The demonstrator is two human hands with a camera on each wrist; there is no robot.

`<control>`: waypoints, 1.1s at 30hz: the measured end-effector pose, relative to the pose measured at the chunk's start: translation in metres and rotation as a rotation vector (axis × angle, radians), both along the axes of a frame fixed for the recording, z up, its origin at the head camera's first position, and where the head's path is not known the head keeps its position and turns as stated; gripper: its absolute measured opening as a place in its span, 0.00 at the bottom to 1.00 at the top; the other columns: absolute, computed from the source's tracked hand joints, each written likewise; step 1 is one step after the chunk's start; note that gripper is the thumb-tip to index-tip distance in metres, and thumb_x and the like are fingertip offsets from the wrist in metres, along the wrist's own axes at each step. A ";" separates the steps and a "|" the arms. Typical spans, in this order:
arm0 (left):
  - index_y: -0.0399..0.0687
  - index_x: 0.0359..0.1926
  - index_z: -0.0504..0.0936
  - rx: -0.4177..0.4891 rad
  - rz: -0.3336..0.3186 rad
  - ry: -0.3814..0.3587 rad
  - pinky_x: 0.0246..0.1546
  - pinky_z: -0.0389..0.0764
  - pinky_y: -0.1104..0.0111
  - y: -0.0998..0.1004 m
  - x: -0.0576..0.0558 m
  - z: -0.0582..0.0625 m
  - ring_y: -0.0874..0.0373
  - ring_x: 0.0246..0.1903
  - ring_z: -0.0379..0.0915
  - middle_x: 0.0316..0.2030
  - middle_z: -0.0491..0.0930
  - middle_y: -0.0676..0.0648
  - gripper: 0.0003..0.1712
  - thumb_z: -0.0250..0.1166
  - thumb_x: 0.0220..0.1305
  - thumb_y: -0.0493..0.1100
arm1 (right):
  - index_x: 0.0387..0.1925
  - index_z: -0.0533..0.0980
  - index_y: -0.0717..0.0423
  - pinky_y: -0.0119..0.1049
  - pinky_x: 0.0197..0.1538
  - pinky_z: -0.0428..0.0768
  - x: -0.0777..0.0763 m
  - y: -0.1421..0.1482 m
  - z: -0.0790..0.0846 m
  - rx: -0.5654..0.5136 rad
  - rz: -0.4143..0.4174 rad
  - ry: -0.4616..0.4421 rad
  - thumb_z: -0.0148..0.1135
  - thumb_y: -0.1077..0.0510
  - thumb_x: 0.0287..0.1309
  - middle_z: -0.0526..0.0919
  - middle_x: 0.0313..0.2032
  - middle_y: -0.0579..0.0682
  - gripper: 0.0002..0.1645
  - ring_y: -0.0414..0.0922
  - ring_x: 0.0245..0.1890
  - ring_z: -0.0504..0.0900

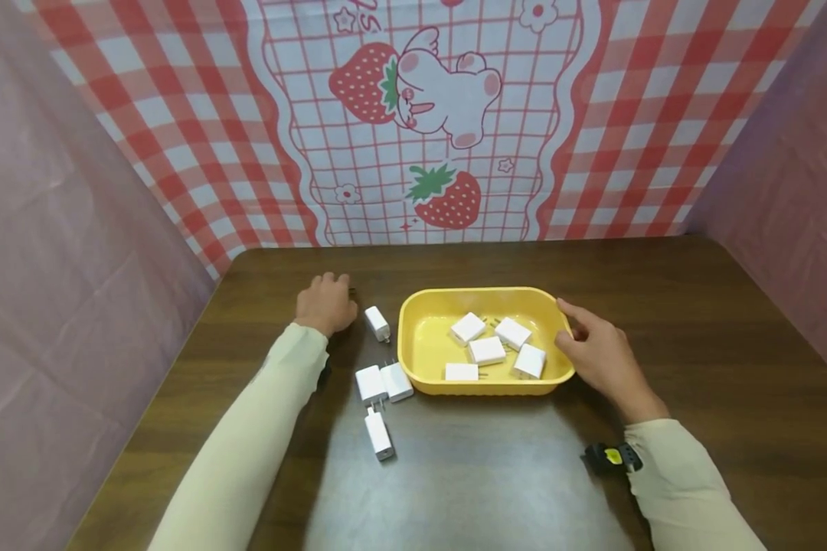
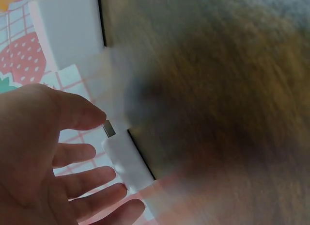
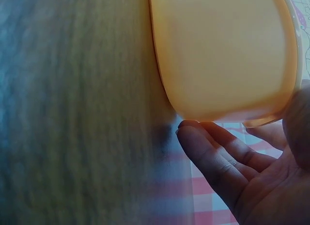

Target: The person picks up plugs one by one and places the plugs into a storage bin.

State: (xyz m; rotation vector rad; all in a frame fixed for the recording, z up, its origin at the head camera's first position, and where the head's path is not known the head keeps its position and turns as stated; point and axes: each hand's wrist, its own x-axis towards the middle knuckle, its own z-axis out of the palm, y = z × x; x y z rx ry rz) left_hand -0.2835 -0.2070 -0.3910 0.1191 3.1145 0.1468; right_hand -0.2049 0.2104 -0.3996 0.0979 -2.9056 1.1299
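My left hand (image 1: 327, 304) is low over the table, left of the yellow tub (image 1: 485, 388). In the left wrist view its fingers reach out loosely beside a white plug charger (image 2: 128, 162), the thumb tip right at the metal prong. From the head view the hand hides most of that charger. At the tub's right end, my right hand (image 1: 596, 348) holds the rim, thumb at the edge and other fingers against the outer wall (image 3: 223, 55). Inside the tub lie several white chargers (image 1: 486, 350), prongs pointing different ways.
Between left hand and tub lies a white charger (image 1: 377, 324). Nearer me, two chargers (image 1: 371, 385) lie side by side by the tub's corner, with another charger (image 1: 379, 435) below them. A checked strawberry cloth (image 1: 420, 153) hangs behind the wooden table (image 1: 696, 329).
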 end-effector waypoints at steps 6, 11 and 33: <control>0.37 0.64 0.75 -0.064 0.006 -0.004 0.46 0.78 0.44 -0.003 -0.004 -0.001 0.37 0.58 0.66 0.59 0.74 0.35 0.26 0.58 0.65 0.41 | 0.75 0.61 0.54 0.38 0.35 0.75 0.000 0.000 0.000 -0.002 0.007 -0.013 0.53 0.56 0.66 0.75 0.49 0.62 0.36 0.53 0.38 0.73; 0.37 0.58 0.79 -0.093 -0.006 0.050 0.44 0.78 0.45 -0.005 -0.004 -0.004 0.37 0.54 0.68 0.53 0.78 0.35 0.22 0.60 0.64 0.39 | 0.75 0.60 0.53 0.38 0.35 0.75 0.000 0.000 0.002 0.001 0.002 -0.019 0.53 0.56 0.67 0.75 0.49 0.62 0.37 0.53 0.38 0.73; 0.38 0.38 0.81 0.000 0.021 0.084 0.35 0.79 0.45 -0.011 0.014 -0.007 0.38 0.41 0.79 0.40 0.81 0.38 0.12 0.64 0.55 0.42 | 0.76 0.60 0.53 0.39 0.36 0.75 0.001 -0.001 0.002 0.000 -0.001 -0.029 0.53 0.55 0.67 0.74 0.51 0.62 0.37 0.54 0.40 0.73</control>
